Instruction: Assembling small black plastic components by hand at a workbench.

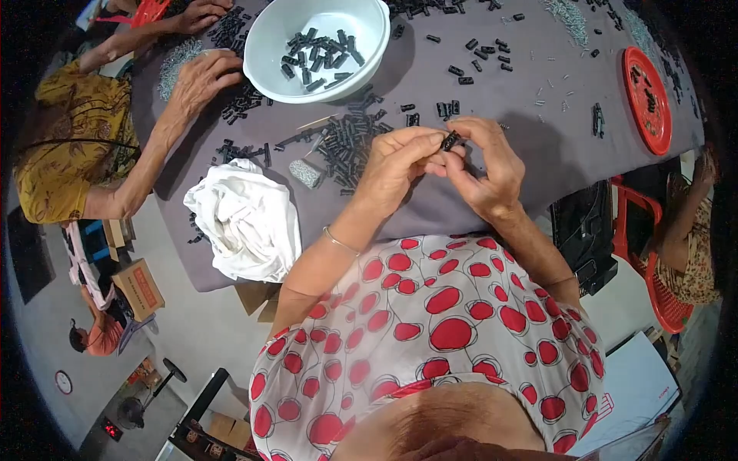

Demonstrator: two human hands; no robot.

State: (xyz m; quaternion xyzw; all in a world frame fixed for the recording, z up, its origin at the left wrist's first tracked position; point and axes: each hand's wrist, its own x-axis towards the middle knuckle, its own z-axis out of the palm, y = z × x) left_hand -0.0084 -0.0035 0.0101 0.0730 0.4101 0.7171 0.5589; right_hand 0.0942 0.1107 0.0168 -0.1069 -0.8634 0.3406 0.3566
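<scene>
Between my fingertips, above the grey cloth, is a small black plastic part point(450, 140), short and ribbed. My left hand point(396, 163) pinches it from the left with thumb and fingers. From the other side my right hand point(493, 169) grips the same piece, thumb below and fingers over it. Several similar black parts point(446, 110) lie just beyond my hands. A larger heap of black parts point(350, 146) spreads by my left wrist, with a small bag of tiny metal pieces point(306, 174) beside it.
A white basin point(257, 65) holding black parts stands at the far left-centre. A crumpled white cloth point(250, 223) lies left of my forearm. At the right is a red tray point(663, 131). A co-worker's hand point(198, 77) rests near parts at left. Loose metal pieces point(567, 21) lie at the far right.
</scene>
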